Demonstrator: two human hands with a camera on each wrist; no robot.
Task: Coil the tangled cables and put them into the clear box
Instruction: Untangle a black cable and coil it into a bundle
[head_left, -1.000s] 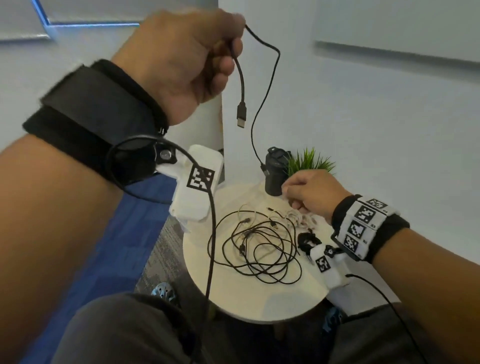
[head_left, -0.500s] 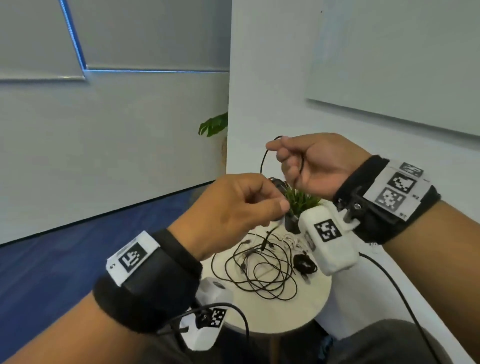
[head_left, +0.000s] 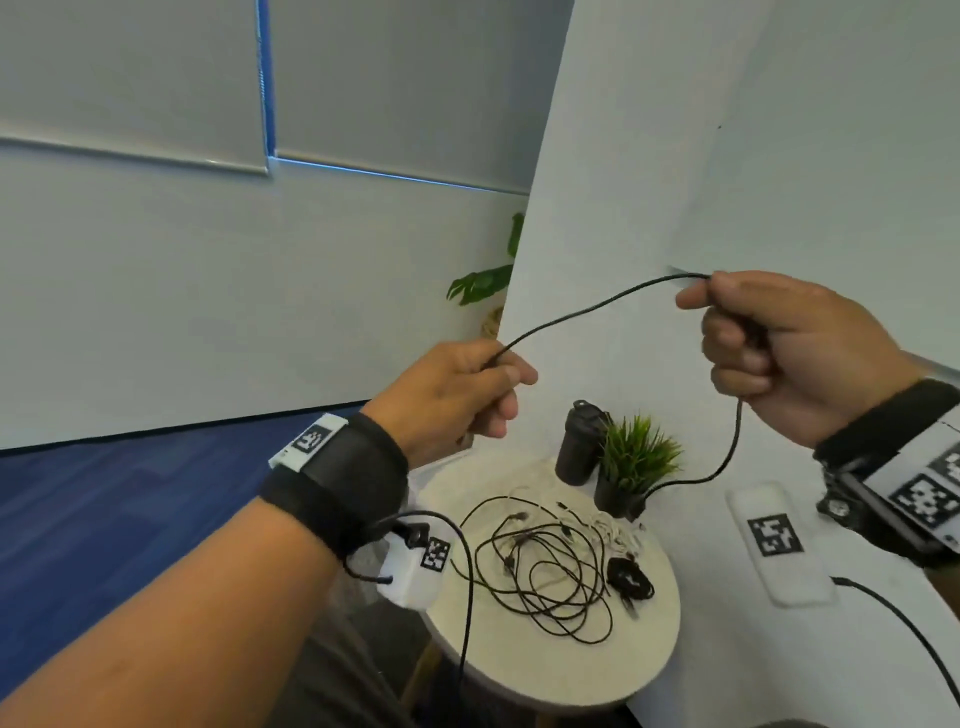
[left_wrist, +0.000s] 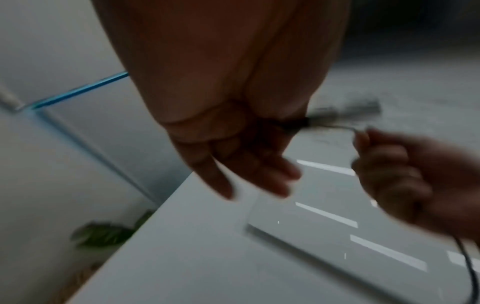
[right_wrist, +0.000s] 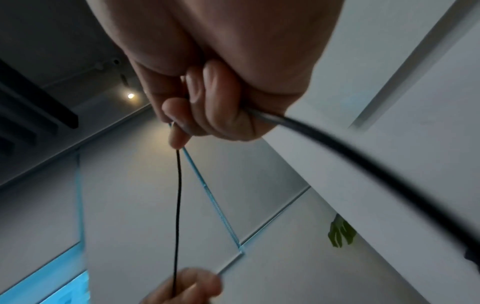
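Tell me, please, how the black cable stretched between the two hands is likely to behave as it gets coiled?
Probably floppy: the black cable sags in a curve between the left hand and right hand. Likely light, since a pinch holds it. Its tail hangs toward the small potted plant on the round table, so it may snag there.
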